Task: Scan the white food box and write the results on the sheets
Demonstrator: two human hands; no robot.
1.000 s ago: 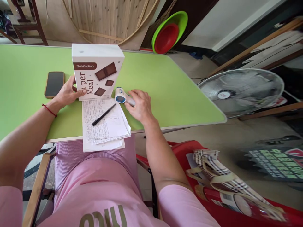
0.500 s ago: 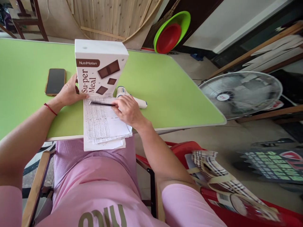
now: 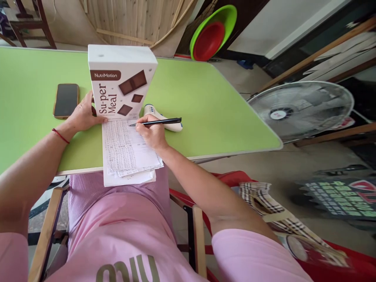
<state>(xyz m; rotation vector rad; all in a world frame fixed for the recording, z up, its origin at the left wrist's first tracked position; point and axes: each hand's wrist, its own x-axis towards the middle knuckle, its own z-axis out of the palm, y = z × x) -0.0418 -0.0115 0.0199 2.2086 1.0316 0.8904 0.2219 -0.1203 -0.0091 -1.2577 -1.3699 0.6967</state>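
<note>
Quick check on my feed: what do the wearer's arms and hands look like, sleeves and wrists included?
The sleeves are short, plain and pink. The left hand is ungloved, with a thin red cord bracelet at its wrist; the right hand is ungloved too, with no bracelet or watch visible.

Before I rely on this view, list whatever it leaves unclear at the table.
All in the head view:
Papers: writing too small to read.
Pen: tip too small to tell if it touches the papers.
Thermometer: partly hidden behind the right hand.
Box: back hidden by its front.
Left hand: fingertips hidden by the box.
Table: left end cut off by the picture's edge.
</note>
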